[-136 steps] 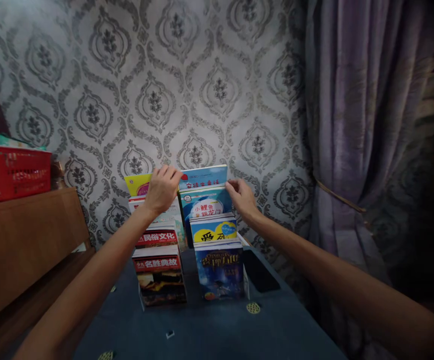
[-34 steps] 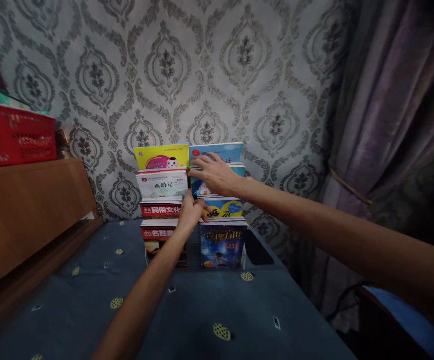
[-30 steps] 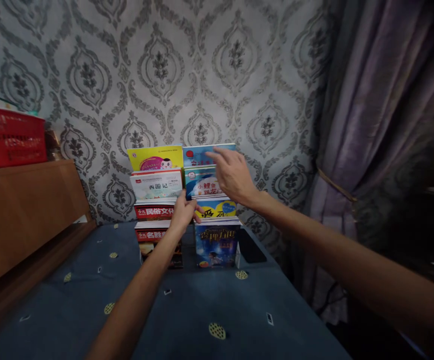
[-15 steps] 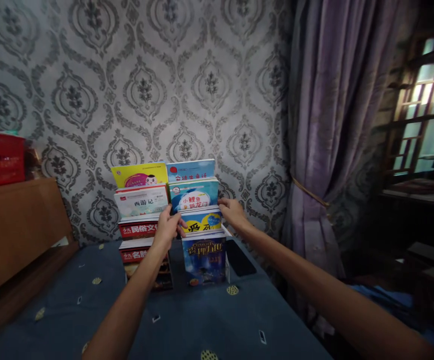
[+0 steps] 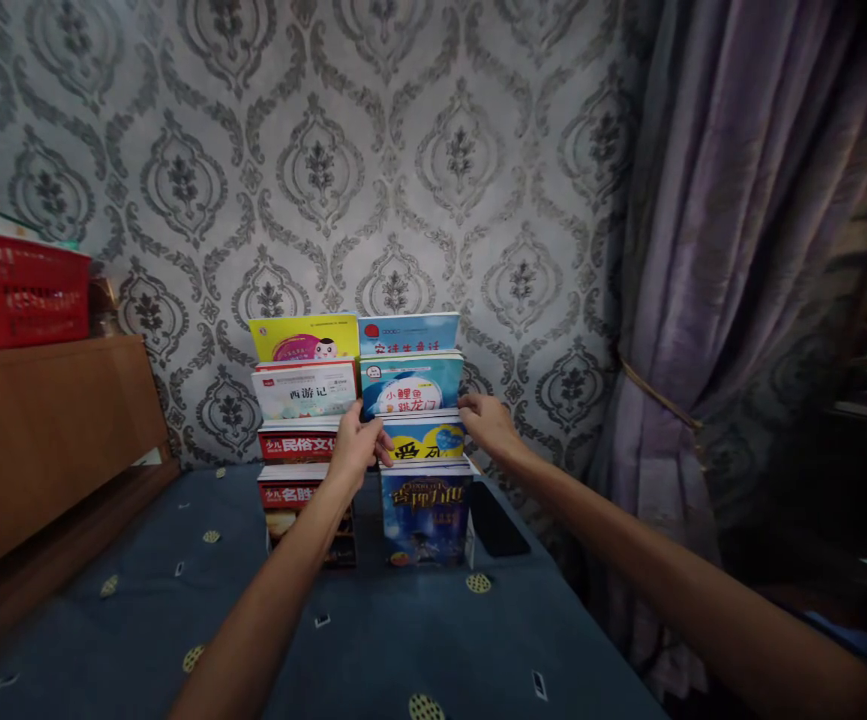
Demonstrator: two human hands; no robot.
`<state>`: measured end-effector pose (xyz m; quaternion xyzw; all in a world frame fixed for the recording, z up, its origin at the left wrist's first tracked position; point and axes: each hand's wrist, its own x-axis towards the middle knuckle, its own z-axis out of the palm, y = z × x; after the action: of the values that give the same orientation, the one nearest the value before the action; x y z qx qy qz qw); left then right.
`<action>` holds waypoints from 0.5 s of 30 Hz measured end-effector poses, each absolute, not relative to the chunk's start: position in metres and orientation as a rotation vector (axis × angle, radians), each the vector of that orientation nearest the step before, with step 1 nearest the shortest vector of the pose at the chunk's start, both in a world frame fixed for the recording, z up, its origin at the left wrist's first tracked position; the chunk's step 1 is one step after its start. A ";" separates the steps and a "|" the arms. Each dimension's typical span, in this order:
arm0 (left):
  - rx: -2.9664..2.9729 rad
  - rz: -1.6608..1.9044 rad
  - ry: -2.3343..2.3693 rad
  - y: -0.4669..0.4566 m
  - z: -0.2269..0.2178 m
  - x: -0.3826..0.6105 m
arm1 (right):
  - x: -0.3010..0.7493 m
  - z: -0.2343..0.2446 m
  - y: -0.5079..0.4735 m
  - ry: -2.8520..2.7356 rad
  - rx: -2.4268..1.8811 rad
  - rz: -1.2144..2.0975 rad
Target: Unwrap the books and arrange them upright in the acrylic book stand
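Observation:
A stepped rack of books (image 5: 362, 430) stands against the patterned wall in two columns of several books each. My left hand (image 5: 358, 445) grips the left edge of the yellow-covered book (image 5: 424, 440), third from the back in the right column. My right hand (image 5: 487, 425) holds that same book's right edge, fingers curled around it. Behind it are a teal book (image 5: 410, 385) and a light blue book (image 5: 408, 335). In front stands a dark blue book (image 5: 427, 510). The left column shows a yellow book (image 5: 303, 338), a white one and two red-banded ones.
The rack sits on a blue cloth with small yellow patches (image 5: 373, 640). A black phone (image 5: 499, 520) lies right of the rack. A wooden headboard (image 5: 43, 440) carries a red basket (image 5: 17, 300) at left. Purple curtains (image 5: 718, 260) hang at right.
My right hand came down from the upper books to the yellow-covered book's right edge. My left hand stayed at its left edge. Earlier, both hands were at the back row.

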<state>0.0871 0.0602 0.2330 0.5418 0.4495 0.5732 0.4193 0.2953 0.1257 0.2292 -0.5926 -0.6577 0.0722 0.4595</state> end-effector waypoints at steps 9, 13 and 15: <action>1.504 1.444 1.182 0.074 0.218 0.085 | 0.299 0.223 0.134 -1.599 -1.403 0.263; 1.711 1.472 1.336 0.074 0.213 0.086 | 0.300 0.220 0.136 -1.580 -1.375 0.278; 1.765 1.482 1.407 0.072 0.212 0.087 | 0.300 0.219 0.135 -1.572 -1.360 0.282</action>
<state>0.0872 0.0723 0.2122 0.6378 0.5086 0.5355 0.2187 0.3001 0.1354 0.2192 -0.5619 -0.6497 0.1166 0.4985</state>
